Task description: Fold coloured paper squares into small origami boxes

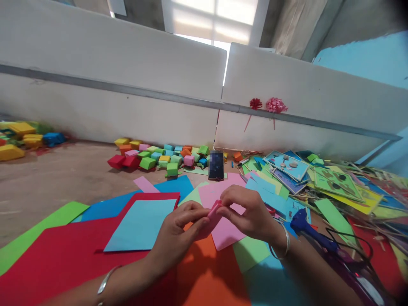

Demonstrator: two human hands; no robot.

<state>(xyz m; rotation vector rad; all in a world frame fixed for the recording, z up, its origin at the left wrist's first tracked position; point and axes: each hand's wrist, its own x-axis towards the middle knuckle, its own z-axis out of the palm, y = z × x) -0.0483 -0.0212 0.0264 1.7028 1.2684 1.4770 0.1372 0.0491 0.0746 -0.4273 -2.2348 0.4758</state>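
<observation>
Both my hands meet over the desk middle and pinch a small folded pink paper piece (214,209). My left hand (178,233) grips its left end with curled fingers. My right hand (250,212) grips its right end from above. Under them lie a pink sheet (225,231), an orange sheet (207,272), a light blue sheet (142,225) and a big red sheet (63,255). Each wrist wears a silver bangle.
A heap of folded paper boxes (159,158) lies at the back, with a phone (216,165) propped upright beside it. Decorated cards (318,176) pile up at the right. A blue glue gun (306,229) with its cable lies right of my right wrist. White partition panels (127,85) close the back.
</observation>
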